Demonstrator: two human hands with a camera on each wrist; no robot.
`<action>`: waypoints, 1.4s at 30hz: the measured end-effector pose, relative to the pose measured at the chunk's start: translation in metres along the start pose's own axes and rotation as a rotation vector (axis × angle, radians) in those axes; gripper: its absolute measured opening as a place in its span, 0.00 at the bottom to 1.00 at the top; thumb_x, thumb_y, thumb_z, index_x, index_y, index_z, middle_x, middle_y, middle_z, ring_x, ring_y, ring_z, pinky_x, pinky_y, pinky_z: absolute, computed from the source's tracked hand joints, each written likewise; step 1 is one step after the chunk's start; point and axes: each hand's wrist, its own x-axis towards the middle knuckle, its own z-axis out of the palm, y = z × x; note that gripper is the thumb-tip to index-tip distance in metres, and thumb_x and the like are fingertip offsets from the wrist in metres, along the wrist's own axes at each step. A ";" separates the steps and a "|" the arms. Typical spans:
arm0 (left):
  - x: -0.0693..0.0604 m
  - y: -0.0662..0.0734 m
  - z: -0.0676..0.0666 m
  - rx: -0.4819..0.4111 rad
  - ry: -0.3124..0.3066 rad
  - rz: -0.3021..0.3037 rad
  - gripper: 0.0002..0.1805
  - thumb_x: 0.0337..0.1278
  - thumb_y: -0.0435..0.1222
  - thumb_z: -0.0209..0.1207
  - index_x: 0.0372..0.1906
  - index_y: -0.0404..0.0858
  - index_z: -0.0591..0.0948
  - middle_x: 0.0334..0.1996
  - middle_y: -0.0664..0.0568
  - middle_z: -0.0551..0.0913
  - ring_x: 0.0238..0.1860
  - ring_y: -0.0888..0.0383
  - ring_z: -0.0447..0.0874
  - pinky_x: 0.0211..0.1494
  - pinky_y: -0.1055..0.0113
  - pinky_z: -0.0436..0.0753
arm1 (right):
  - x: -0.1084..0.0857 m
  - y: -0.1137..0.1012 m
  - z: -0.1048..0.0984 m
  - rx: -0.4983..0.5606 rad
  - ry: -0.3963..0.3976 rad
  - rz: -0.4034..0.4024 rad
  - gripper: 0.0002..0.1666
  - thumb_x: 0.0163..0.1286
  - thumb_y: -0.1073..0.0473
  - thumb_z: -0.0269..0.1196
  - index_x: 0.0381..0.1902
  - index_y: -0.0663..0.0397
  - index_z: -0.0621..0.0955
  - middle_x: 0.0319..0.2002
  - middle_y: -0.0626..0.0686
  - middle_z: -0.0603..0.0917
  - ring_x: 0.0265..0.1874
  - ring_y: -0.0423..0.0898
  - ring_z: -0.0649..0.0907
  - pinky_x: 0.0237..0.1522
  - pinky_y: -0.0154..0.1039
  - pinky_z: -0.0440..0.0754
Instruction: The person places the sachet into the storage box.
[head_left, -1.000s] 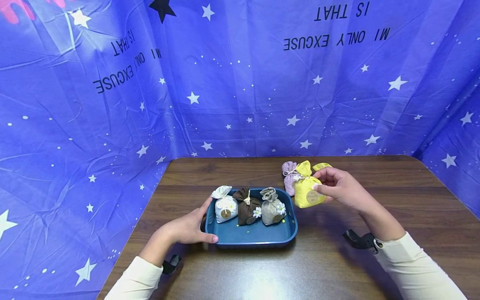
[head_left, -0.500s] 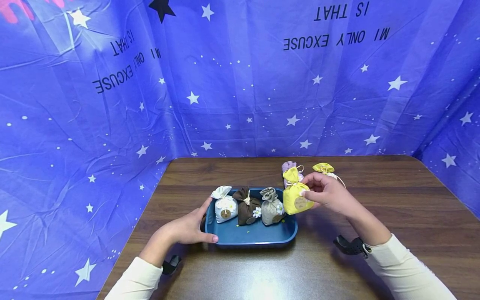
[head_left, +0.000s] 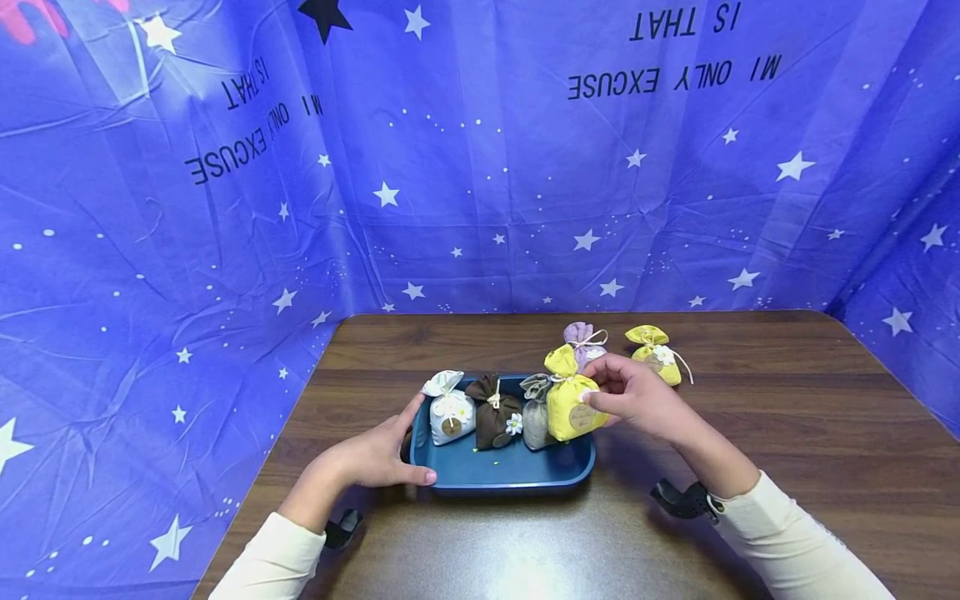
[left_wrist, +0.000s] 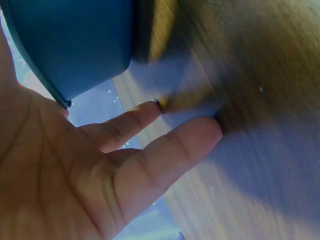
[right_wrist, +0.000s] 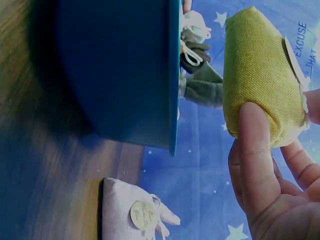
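Note:
In the head view my right hand [head_left: 645,404] pinches a yellow drawstring sachet [head_left: 570,410] with a round label, held above the right end of a blue bin [head_left: 502,475]. In the right wrist view the yellow sachet [right_wrist: 252,70] hangs beyond the bin's rim, fingers and thumb on its sides. Inside the bin stand a white sachet [head_left: 453,415], a brown sachet [head_left: 495,423] and a grey sachet [head_left: 534,423], the last partly covered by the yellow one. My left hand [head_left: 375,454] rests against the bin's left end, its fingers extended.
Behind the bin's right corner lies a purple sachet [head_left: 579,335]. A second yellow sachet [head_left: 648,336] lies farther right on the brown wooden table [head_left: 787,400]. A blue star-printed cloth [head_left: 510,183] hangs behind the table and along its sides.
My right hand has carried the yellow sachet leftward and nearer, from beside the bin to over its right end, uncovering the other yellow sachet. The left hand stays on the bin.

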 end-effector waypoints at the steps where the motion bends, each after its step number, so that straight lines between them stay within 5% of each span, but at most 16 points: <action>1: 0.000 0.001 0.000 0.000 -0.001 -0.002 0.67 0.50 0.55 0.72 0.80 0.40 0.36 0.75 0.32 0.53 0.74 0.38 0.54 0.72 0.44 0.59 | 0.000 0.000 0.001 0.002 -0.001 0.003 0.15 0.64 0.70 0.65 0.47 0.73 0.76 0.33 0.58 0.82 0.31 0.42 0.83 0.25 0.48 0.86; 11: 0.000 0.000 0.000 -0.007 0.012 0.004 0.67 0.49 0.54 0.72 0.80 0.39 0.38 0.75 0.31 0.53 0.73 0.37 0.55 0.72 0.44 0.59 | 0.004 0.001 0.013 -0.032 -0.026 0.024 0.14 0.64 0.68 0.66 0.46 0.70 0.77 0.32 0.57 0.82 0.30 0.44 0.83 0.26 0.54 0.85; 20: 0.002 0.001 0.000 -0.009 0.012 0.004 0.67 0.49 0.54 0.72 0.80 0.39 0.38 0.74 0.31 0.54 0.73 0.37 0.57 0.72 0.45 0.60 | 0.005 0.005 0.024 -0.041 -0.042 0.003 0.14 0.63 0.69 0.66 0.45 0.69 0.77 0.33 0.57 0.82 0.30 0.44 0.82 0.23 0.44 0.85; 42: 0.001 0.000 0.000 -0.011 0.008 -0.005 0.67 0.50 0.54 0.72 0.80 0.40 0.37 0.75 0.32 0.53 0.73 0.38 0.56 0.72 0.45 0.60 | 0.011 0.004 0.056 -0.048 -0.059 -0.032 0.13 0.61 0.68 0.66 0.44 0.65 0.80 0.31 0.55 0.81 0.29 0.47 0.81 0.22 0.52 0.84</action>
